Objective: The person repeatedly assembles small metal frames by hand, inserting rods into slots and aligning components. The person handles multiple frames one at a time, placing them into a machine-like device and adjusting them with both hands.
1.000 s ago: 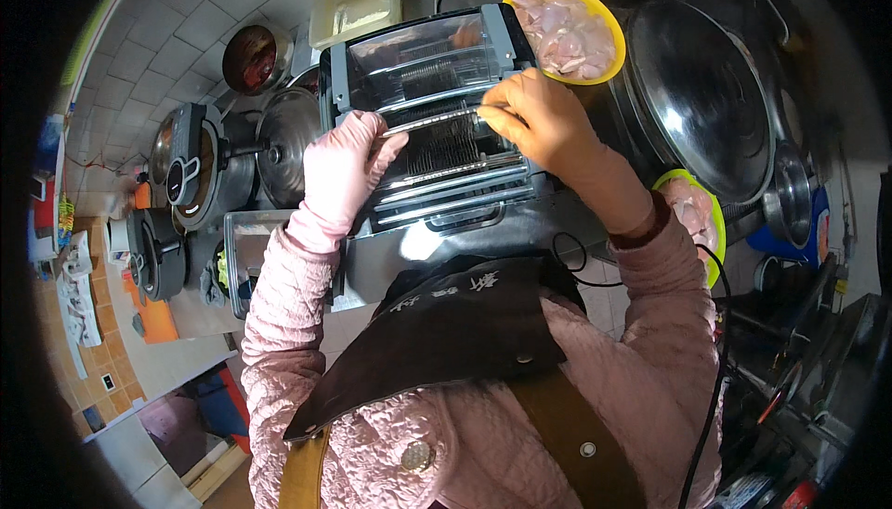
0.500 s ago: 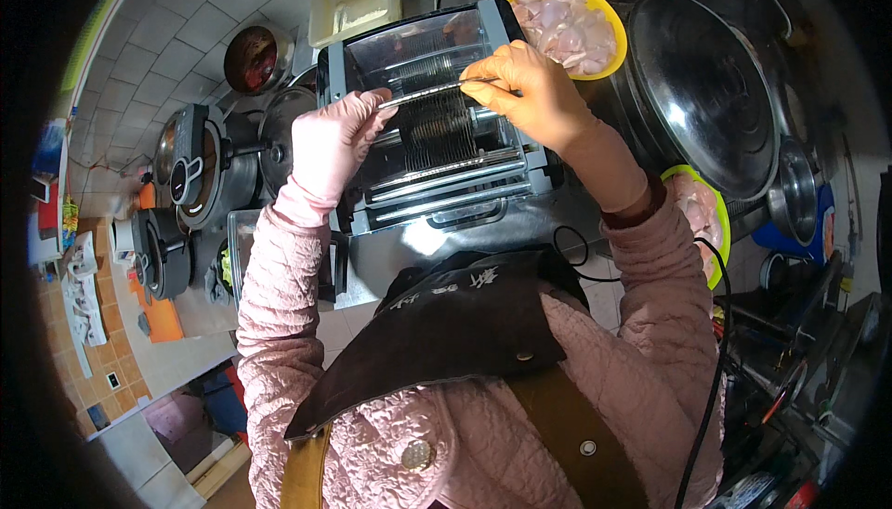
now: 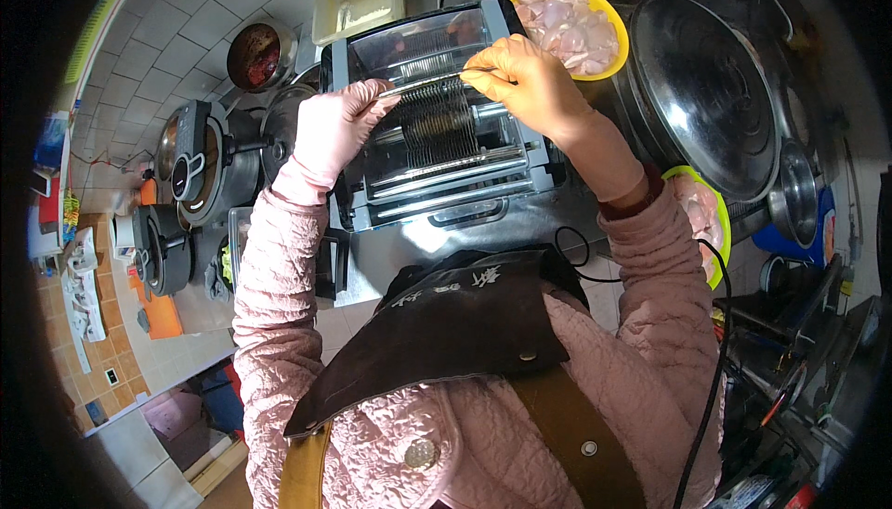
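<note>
Between my two gloved hands stretches a thin metal bar with a notched or beaded edge (image 3: 423,84). My left hand (image 3: 339,128), in a pale glove, pinches its left end. The right end is pinched by my right hand (image 3: 530,86), whose glove looks orange. Below the bar stands a meat cutting machine (image 3: 546,170) with grey side frames. Its top is uncovered, showing a row of closely set blades (image 3: 435,130) and several metal rods. The bar is held above the blades, tilted a little with its right end farther away.
A yellow bowl of raw meat pieces (image 3: 569,31) stands beyond the machine, right of it. A green-rimmed bowl of meat (image 3: 697,212) sits by my right arm. At right is a large dark lidded pan (image 3: 703,96); pots (image 3: 218,170) stand at left. A black cable (image 3: 723,342) hangs along my right side.
Both hands have moved slightly away from me, carrying the bar with them. The machine and the bowls stay in place.
</note>
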The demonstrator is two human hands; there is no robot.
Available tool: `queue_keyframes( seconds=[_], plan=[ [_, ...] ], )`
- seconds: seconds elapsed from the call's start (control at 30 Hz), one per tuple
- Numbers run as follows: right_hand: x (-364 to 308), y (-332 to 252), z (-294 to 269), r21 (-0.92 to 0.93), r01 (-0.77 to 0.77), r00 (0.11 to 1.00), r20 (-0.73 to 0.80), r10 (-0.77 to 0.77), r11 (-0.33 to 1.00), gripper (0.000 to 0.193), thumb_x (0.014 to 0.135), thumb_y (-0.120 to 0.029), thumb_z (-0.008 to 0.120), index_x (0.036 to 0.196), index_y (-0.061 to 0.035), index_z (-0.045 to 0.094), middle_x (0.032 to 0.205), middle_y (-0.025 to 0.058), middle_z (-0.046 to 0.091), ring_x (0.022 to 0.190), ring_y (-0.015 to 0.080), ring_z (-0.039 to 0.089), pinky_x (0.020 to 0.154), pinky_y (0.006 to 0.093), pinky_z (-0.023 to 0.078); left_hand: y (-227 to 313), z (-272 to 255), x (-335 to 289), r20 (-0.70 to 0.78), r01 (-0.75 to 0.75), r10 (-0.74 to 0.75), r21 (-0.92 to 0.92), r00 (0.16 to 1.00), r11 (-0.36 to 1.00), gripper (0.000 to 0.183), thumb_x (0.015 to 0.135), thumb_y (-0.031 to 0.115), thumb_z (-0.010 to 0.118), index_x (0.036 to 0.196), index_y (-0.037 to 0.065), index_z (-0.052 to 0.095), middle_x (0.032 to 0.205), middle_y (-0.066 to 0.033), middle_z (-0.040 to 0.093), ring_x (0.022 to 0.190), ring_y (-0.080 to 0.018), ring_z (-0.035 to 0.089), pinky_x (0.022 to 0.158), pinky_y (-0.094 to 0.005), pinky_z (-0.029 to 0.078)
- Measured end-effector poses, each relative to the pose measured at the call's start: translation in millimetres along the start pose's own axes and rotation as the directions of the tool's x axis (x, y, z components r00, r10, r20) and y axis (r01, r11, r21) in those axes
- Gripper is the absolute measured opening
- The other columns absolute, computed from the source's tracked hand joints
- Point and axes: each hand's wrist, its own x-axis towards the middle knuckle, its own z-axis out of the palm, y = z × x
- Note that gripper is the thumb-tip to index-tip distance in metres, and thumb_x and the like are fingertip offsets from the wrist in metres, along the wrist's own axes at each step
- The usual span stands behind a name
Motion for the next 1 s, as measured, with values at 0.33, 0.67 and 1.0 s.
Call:
queue_keyframes(
  seconds=[0.33, 0.67, 1.0],
  plan=[
    [5, 10, 5, -0.025, 0.006, 0.999, -0.031, -0.006, 1.0, 0.022, 0.095, -0.02, 0.08, 0.109, -0.0026, 0.076, 0.094, 0.0102, 0.071, 0.083, 0.0223, 0.069, 0.075, 0.0324, 0.056, 0, -11, 13, 0.196, 0.252, -0.236, -0.058, 0.952, 0.966, 0.038, 0.094, 0.046, 0.077, 0.115, 0.014, 0.08, 0.093, -0.0114, 0.079, 0.085, -0.0265, 0.078, 0.075, -0.032, 0.06],
    [6, 13, 12, -0.006, -0.131, 0.991, 0.041, 0.131, 0.991, 0.025, 0.094, -0.024, 0.081, 0.106, -0.0028, 0.077, 0.093, 0.0113, 0.071, 0.084, 0.0228, 0.069, 0.076, 0.0353, 0.057, -1, -1, 6, 0.208, 0.292, -0.262, -0.129, 0.942, 0.948, 0.035, 0.093, 0.038, 0.081, 0.114, 0.01, 0.079, 0.095, -0.0092, 0.08, 0.086, -0.0193, 0.077, 0.078, -0.0291, 0.059],
    [-5, -1, 7, -0.065, -0.134, 0.985, 0.099, 0.14, 0.989, 0.022, 0.094, -0.025, 0.081, 0.105, -0.0065, 0.079, 0.091, 0.0089, 0.071, 0.082, 0.0222, 0.066, 0.074, 0.0336, 0.054, 2, 12, -9, 0.131, 0.086, -0.094, 0.066, 0.987, 0.994, 0.026, 0.095, 0.03, 0.08, 0.114, 0.012, 0.075, 0.093, -0.01, 0.078, 0.079, -0.0223, 0.079, 0.068, -0.0306, 0.06]
  ],
)
